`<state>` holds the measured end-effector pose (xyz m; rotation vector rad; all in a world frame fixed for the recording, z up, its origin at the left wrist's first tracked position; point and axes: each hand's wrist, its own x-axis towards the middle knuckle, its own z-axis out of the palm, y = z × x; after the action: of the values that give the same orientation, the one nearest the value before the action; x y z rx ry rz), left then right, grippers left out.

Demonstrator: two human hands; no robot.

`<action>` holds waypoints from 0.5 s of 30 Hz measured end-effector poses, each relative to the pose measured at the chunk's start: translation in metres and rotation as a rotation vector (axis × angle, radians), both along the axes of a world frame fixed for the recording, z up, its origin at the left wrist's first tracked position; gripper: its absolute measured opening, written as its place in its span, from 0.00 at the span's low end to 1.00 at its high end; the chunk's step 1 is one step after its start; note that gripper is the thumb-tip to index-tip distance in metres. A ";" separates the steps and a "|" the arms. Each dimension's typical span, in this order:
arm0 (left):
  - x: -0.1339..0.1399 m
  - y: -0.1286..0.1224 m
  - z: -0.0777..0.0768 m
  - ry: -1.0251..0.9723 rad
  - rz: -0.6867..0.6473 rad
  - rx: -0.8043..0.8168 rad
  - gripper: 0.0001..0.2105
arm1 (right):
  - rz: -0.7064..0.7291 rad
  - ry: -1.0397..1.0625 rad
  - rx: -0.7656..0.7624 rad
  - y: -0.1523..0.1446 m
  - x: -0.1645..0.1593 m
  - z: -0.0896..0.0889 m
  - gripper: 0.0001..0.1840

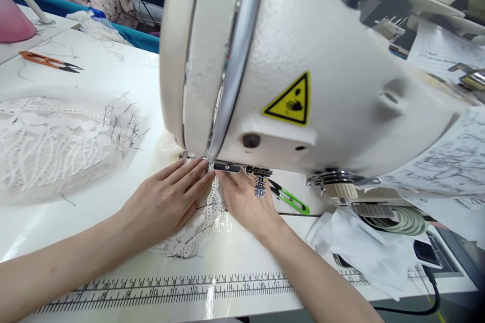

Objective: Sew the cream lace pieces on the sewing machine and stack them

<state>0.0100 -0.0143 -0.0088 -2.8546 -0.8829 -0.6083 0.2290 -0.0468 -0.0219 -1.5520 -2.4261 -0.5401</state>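
Two bare hands work close under the head of a white sewing machine (333, 55) in the head view. The left hand (170, 196) lies palm down, its fingers stretched out and close together, flat on the cloth rather than clamped around it. The right hand (246, 201) sits just across from it, its fingertips hidden behind the machine's metal parts, so I cannot tell whether they pinch anything. Between the hands lies the white lace strip (215, 201), running from below the machine head toward the table's near edge, with dark thread ends across it. Green snips (293, 199) rest just beyond the right hand. Well to the left, a larger lace piece (56, 146) lies on the white table (113, 68), dark threads bunched at one end, with orange snips (49, 61) beyond it. A printed ruler scale (170, 290) runs along the near edge, and crumpled white fabric (364, 247) lies at the right.
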 end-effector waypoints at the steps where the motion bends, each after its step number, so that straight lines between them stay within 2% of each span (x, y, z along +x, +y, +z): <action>1: 0.000 0.000 -0.001 -0.012 0.001 -0.005 0.22 | 0.006 0.021 -0.015 0.000 0.000 0.001 0.30; 9: -0.001 0.002 -0.002 0.000 -0.014 0.066 0.22 | 0.014 0.089 -0.149 0.008 -0.005 0.016 0.26; 12: -0.002 0.002 0.000 0.003 -0.005 0.063 0.22 | 0.050 0.064 -0.111 0.008 -0.003 0.017 0.24; 15: -0.002 0.003 -0.001 -0.015 -0.002 0.042 0.21 | 0.103 0.059 0.003 0.010 -0.002 0.018 0.22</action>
<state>0.0081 -0.0117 -0.0097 -2.8175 -0.8582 -0.6412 0.2275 -0.0372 -0.0035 -1.4121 -2.4429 -0.4722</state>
